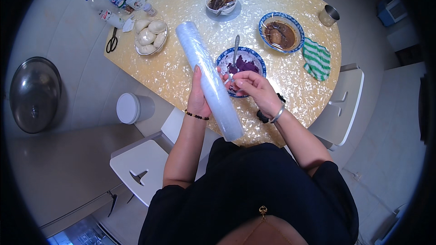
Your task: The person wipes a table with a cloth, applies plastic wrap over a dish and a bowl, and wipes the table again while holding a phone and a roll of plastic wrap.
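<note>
A roll of clear plastic wrap is held aslant over the front of the table by my left hand, which grips around its lower half. My right hand is just right of the roll, thumb and fingers drawn together near my left fingertips. Something small and pale shows between the two hands, too unclear to name. Beneath them is a blue-and-white patterned bowl with purple mash in it. A metal spoon stands in this bowl, and the hands and roll cover part of it.
Behind are a film-covered bowl of brown paste, a smaller white bowl, and a striped cloth. At left are a bowl of pale dough balls, scissors and bottles. Stools flank me; a white bucket stands left.
</note>
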The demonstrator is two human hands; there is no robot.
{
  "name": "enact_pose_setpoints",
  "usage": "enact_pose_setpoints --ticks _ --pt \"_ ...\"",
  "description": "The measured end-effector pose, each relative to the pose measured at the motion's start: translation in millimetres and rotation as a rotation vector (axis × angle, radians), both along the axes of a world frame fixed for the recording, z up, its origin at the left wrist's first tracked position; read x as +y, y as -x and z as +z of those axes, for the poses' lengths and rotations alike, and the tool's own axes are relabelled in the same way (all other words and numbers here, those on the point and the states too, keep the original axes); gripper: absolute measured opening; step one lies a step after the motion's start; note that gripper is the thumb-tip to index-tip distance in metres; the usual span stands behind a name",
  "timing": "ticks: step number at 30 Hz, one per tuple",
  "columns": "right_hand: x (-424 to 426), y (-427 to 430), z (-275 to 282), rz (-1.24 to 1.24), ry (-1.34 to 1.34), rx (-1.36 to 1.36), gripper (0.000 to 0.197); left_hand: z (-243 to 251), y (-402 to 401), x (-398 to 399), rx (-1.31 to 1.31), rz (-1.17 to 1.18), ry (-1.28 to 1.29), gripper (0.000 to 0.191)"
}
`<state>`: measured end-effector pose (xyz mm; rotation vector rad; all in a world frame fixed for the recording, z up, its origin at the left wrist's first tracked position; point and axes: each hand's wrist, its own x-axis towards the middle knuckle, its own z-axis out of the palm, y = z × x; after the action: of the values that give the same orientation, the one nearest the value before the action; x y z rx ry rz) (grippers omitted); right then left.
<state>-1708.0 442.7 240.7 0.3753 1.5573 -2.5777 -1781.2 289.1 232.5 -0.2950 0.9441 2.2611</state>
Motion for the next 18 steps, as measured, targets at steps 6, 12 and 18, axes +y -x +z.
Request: enact_pose_setpoints --ticks 6,12,18 --pt "-7 11 -12 0.114 -0.118 0.085 0.019 2 -5 2 0.091 -0.160 -0.084 0.057" --pt "-6 7 -15 0.136 -0.257 0.180 0.014 2 -7 0 0.169 -0.189 -0.055 0.056" --pt "7 -2 -3 0.132 0.125 0.133 0.010 4 -6 4 0.102 -0.247 -0.076 0.056"
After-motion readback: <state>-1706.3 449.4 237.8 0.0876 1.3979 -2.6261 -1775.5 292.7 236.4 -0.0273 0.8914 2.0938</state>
